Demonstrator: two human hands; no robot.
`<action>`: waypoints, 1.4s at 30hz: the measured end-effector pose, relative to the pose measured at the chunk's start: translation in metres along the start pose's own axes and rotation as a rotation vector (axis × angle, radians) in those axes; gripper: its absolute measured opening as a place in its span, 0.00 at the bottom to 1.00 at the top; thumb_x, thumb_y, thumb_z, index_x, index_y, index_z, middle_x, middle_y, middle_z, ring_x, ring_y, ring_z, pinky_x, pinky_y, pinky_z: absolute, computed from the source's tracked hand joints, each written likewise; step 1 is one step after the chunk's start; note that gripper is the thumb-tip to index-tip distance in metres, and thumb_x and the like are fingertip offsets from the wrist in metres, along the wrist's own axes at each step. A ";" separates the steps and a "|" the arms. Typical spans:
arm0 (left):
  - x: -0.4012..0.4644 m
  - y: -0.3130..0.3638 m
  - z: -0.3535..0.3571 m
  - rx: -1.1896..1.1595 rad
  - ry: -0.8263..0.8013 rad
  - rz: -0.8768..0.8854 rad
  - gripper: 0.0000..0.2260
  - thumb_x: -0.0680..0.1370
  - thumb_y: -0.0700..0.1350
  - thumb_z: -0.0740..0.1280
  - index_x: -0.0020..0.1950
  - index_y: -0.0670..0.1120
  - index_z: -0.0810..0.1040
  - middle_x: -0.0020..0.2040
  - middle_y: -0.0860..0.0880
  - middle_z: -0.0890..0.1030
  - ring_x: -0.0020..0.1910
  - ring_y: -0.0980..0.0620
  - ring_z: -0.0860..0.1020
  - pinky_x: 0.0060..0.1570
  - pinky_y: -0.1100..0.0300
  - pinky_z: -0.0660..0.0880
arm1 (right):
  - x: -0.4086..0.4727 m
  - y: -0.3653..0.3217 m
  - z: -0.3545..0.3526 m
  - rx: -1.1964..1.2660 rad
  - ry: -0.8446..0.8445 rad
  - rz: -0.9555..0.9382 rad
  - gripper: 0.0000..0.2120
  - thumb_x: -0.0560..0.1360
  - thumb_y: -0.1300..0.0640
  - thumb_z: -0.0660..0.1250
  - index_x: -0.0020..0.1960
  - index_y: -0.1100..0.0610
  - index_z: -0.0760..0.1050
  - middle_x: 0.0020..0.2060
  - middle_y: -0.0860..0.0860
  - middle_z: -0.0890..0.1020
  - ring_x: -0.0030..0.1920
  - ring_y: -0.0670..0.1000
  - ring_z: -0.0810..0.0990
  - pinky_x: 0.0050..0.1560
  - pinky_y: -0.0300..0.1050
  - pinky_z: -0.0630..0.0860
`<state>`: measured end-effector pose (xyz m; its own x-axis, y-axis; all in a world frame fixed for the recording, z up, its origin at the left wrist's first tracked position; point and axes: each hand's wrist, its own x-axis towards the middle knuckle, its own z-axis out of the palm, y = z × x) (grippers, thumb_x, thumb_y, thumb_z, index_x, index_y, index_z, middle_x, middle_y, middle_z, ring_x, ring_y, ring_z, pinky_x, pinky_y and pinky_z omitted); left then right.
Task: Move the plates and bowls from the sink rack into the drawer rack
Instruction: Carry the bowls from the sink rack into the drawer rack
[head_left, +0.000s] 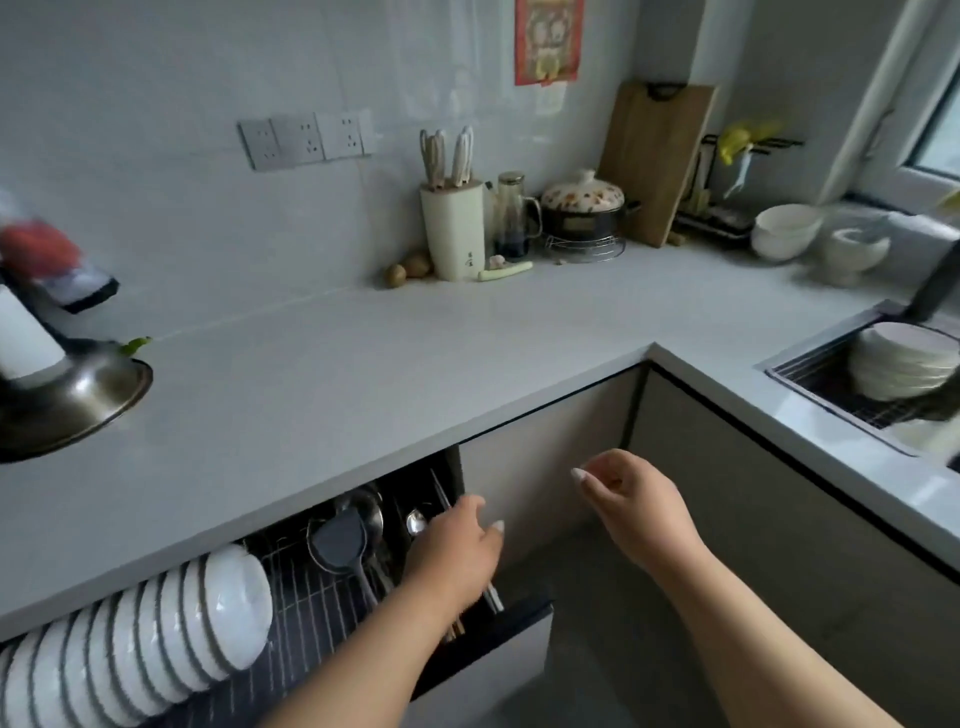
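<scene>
A row of several white bowls (171, 618) stands on edge in the open drawer rack (311, 608) under the counter at lower left. A stack of white bowls (904, 358) lies tilted in the wire sink rack (831, 395) at the right edge. My left hand (457, 551) hovers over the drawer's utensil section, fingers relaxed, holding nothing. My right hand (634, 499) hangs in the air before the cabinet doors, between drawer and sink, its fingers loosely curled and empty.
Ladles, spoons and chopsticks (363, 530) fill the drawer's right part. More white bowls (789, 228) sit on the counter near the window. A knife block (452, 228), clay pot (582, 208) and cutting board (654, 161) line the back wall. A metal lid (72, 400) lies at left.
</scene>
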<state>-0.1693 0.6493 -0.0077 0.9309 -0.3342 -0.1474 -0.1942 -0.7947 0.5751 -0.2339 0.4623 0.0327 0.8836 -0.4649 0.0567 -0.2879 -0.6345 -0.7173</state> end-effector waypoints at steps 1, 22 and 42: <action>0.007 0.018 0.009 0.004 -0.010 0.013 0.19 0.79 0.56 0.59 0.68 0.52 0.69 0.50 0.53 0.82 0.54 0.50 0.78 0.54 0.55 0.75 | 0.005 0.012 -0.014 0.004 0.012 0.016 0.10 0.75 0.45 0.66 0.45 0.52 0.78 0.40 0.46 0.81 0.43 0.48 0.79 0.45 0.45 0.76; 0.107 0.304 0.198 0.141 -0.241 0.382 0.26 0.81 0.54 0.59 0.76 0.46 0.59 0.75 0.48 0.62 0.73 0.50 0.62 0.71 0.54 0.63 | 0.064 0.236 -0.229 0.070 0.251 0.404 0.10 0.77 0.46 0.64 0.51 0.51 0.77 0.43 0.47 0.81 0.40 0.42 0.76 0.32 0.32 0.67; 0.288 0.375 0.301 0.592 -0.380 0.544 0.37 0.79 0.65 0.42 0.76 0.43 0.30 0.76 0.43 0.30 0.75 0.48 0.30 0.75 0.49 0.34 | 0.209 0.332 -0.274 -0.031 0.299 0.664 0.13 0.76 0.44 0.64 0.55 0.50 0.75 0.45 0.45 0.79 0.45 0.47 0.78 0.42 0.41 0.72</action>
<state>-0.0675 0.1027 -0.0769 0.5176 -0.8040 -0.2927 -0.8061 -0.5730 0.1482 -0.2457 -0.0145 -0.0032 0.3810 -0.9042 -0.1932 -0.7424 -0.1747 -0.6468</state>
